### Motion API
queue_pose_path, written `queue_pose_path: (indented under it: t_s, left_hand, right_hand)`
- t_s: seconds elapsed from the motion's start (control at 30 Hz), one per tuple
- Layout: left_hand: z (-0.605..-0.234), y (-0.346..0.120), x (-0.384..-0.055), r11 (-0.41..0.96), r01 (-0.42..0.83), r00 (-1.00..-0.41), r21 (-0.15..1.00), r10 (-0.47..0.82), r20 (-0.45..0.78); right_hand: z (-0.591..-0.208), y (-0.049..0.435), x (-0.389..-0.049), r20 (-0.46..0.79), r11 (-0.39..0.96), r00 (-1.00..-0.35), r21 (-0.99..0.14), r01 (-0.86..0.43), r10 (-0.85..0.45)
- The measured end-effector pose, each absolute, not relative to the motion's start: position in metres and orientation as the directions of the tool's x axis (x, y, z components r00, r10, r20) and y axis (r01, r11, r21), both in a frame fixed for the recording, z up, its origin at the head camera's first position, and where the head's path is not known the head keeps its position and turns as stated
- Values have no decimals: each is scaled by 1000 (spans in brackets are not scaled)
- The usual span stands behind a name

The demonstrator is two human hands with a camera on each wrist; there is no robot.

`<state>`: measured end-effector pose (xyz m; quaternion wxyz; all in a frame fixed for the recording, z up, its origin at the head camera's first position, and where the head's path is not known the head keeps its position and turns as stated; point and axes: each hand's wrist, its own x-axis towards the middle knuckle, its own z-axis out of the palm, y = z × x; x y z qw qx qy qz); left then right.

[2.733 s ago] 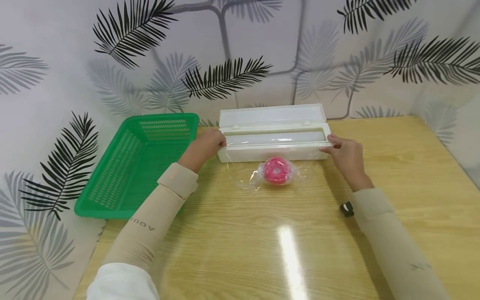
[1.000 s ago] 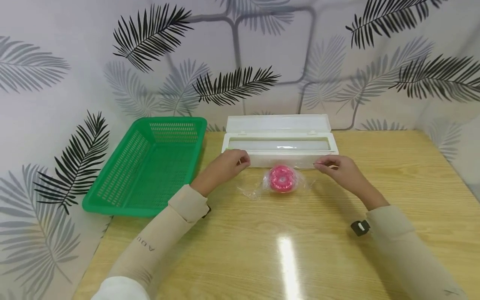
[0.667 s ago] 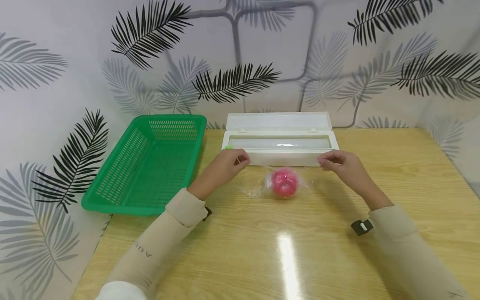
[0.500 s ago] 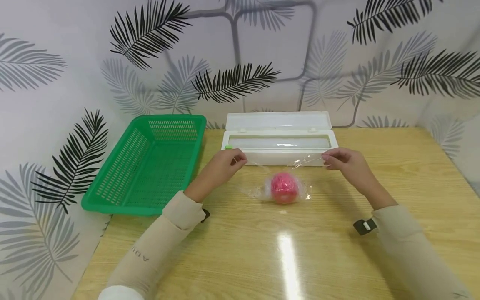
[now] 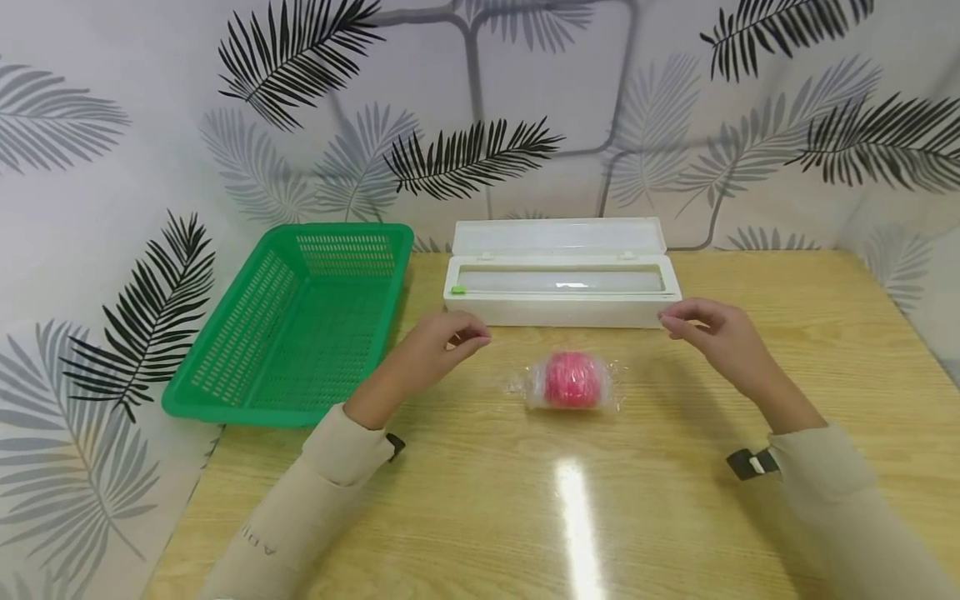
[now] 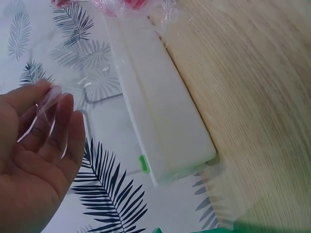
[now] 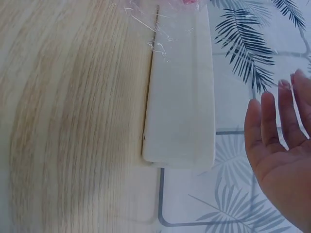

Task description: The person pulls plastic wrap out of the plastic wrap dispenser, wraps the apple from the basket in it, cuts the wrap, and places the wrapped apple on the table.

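A pink, round, roll-like thing [image 5: 572, 380] lies on its side, wrapped in clear plastic film with crinkled ends, on the table in front of the white cling film dispenser [image 5: 562, 312]. The dispenser's lid stands up at the back and a white roll shows inside. To the wrapped thing's left, my left hand [image 5: 442, 346] pinches a strip of clear film, seen between thumb and fingertips in the left wrist view. My right hand [image 5: 708, 333], by the dispenser's right front corner, has thumb and forefinger together on the hardly visible film edge. Its other fingers are loosely bent.
A green plastic basket [image 5: 281, 417] with slotted sides stands at the left on the wooden table [image 5: 480, 517]. A small green slider [image 5: 458, 290] sits at the dispenser's left end. Behind everything is a white wall [image 5: 525, 92] printed with leaves.
The pink thing has turned from facing up onto its side and come nearer the front. Both hands have come off the dispenser's ends with film pinched, and have drawn farther apart over the last second.
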<state>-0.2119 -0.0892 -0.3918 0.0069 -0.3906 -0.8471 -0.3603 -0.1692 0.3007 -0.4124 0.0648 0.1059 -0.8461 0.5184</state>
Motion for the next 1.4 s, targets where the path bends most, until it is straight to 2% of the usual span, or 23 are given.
queue_pose_path:
  t_s: [0.17,0.3,0.47,0.53,0.63,0.73,0.87,0.93,1.03,1.23,1.4]
  left_hand:
    - [-392,-95,-200,381,730,-622,567,715,319]
    - [-392,-100,-190,337,783,-556,522,755,347]
    - [-397,-106,-177,241,843,-439,481,825,356]
    - [-399,-109,-171,230,850,-415,474,847,333]
    - [-402,-111,-164,242,847,-410,474,864,291]
    - [-405,-111,-157,275,847,-422,456,869,259]
    - [-417,-109,-148,302,902,-385,308,886,259]
    - [-425,-107,-144,304,929,-352,210,900,258]
    - [-434,-102,-139,300,946,-321,123,917,235]
    - [-433,-97,-130,338,936,-351,101,922,165]
    - [-433,-94,-125,339,939,-345,63,925,157]
  right_hand:
    - [-410,305,-157,251,392,-941,-861,-323,-225]
    - [-409,311,-149,291,321,-889,-855,-408,-354]
    - [-412,317,-140,223,340,-833,-836,-430,-506]
    - [-414,317,-136,172,371,-812,-824,-429,-557]
    - [-418,317,-133,103,424,-794,-801,-423,-599]
    - [-421,320,-130,46,473,-803,-788,-395,-594]
    - [-426,324,-127,-22,508,-808,-788,-348,-588]
    - [-429,324,-125,-34,515,-801,-782,-351,-598]
    - [-435,321,-124,-45,516,-776,-771,-374,-629]
    - [-440,317,-118,-127,555,-763,-762,-334,-633]
    - [-439,316,-115,-139,577,-768,-745,-335,-625]
